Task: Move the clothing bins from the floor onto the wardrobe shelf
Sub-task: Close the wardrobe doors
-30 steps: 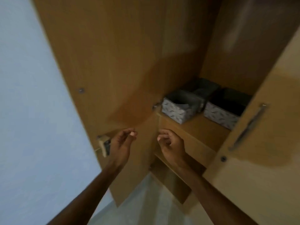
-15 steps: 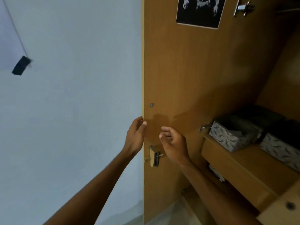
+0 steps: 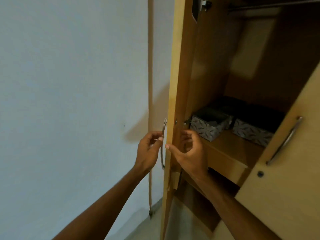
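Observation:
Two grey patterned clothing bins stand side by side on the wardrobe shelf [image 3: 230, 150]: the left bin [image 3: 207, 127] near the shelf's front corner, the right bin [image 3: 252, 134] partly behind the right door. A darker bin [image 3: 230, 103] sits behind them in shadow. The left wardrobe door [image 3: 174, 80] is seen nearly edge-on. My left hand [image 3: 149, 150] curls around its metal handle [image 3: 162, 161] on the outer face. My right hand [image 3: 189, 150] is at the door's inner side, thumb across the door edge.
A pale wall [image 3: 69, 101] fills the left. The right wardrobe door [image 3: 285, 179] with a long metal handle [image 3: 285, 141] stands at the right. A hanging rail [image 3: 277, 4] crosses the top. Light floor [image 3: 183, 222] shows below, with a lower compartment under the shelf.
The left door has swung from showing its inner face to nearly edge-on. My left hand moved from the door edge onto the outer handle; my right hand stayed at the inner side.

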Motion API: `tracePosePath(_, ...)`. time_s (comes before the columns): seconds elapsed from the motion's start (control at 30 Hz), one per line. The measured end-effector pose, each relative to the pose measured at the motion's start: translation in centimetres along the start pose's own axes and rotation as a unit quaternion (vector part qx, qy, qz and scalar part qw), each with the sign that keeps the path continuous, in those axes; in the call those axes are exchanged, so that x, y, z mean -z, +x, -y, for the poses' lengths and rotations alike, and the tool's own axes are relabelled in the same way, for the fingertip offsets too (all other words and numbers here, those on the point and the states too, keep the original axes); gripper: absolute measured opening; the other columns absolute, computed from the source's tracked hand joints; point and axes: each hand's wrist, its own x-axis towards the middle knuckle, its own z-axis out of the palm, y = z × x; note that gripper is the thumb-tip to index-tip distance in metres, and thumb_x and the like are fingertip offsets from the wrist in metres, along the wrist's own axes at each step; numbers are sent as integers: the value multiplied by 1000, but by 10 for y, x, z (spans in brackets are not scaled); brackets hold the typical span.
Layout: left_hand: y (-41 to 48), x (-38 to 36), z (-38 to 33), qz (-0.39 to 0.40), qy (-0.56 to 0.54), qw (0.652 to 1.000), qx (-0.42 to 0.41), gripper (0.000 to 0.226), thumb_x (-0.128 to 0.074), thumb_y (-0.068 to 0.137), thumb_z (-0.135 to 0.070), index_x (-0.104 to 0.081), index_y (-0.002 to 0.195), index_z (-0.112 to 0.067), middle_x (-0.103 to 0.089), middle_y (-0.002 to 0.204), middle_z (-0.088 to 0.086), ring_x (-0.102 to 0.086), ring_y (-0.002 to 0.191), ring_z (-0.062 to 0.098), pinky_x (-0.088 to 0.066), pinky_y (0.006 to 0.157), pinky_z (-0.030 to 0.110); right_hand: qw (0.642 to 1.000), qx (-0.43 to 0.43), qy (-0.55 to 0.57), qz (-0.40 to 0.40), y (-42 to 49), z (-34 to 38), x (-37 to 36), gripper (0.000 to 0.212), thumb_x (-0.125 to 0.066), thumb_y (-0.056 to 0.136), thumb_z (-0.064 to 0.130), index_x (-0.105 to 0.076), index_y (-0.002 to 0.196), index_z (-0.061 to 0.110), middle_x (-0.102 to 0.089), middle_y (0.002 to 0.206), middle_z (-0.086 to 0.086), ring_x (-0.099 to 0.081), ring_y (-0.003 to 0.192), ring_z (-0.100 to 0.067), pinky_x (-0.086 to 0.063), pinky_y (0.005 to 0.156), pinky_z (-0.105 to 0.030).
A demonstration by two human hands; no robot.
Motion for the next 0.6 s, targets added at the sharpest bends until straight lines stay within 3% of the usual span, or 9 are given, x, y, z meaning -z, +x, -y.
tracePosePath(0.1, -5, -23, -6, 78, -45, 995, -31, 24, -46, 100, -16, -69, 103, -9, -71, 93, 4, -68, 89, 20, -57, 80, 31, 998, 25, -21, -45, -8, -3, 23, 62, -74, 64, 62, -53, 115, 34, -63, 109, 18, -61, 99, -4, -58, 78, -32)
tracePosePath(0.2, -9, -42, -9, 102, -79, 991, -37, 23, -48, 99, -11, -69, 106, -5, -72, 97, 9, -69, 87, 21, -55, 73, 24, 993, 38, -74, -87, -14, -8, 47, 55, -78, 67, 55, -53, 112, 33, -57, 99, 24, -57, 92, 0, -46, 69, -15)
tracePosePath(0.3, -11, -68, -13, 143, -93, 984, -45, 22, -51, 98, -14, -70, 109, -8, -73, 100, 4, -70, 88, 20, -57, 75, 27, 979, 41, -137, -148, -16, -19, 74, 56, -80, 66, 52, -57, 111, 27, -58, 98, 18, -56, 86, 0, -39, 63, -5)
tracePosePath(0.6, -10, -145, -31, 226, -122, 965, -56, 19, -55, 96, -10, -70, 107, -8, -73, 94, 6, -68, 86, 18, -55, 73, 23, 935, 27, -252, -250, -3, -51, 146, 61, -76, 65, 58, -57, 112, 25, -63, 103, 10, -59, 92, -6, -52, 71, -23)
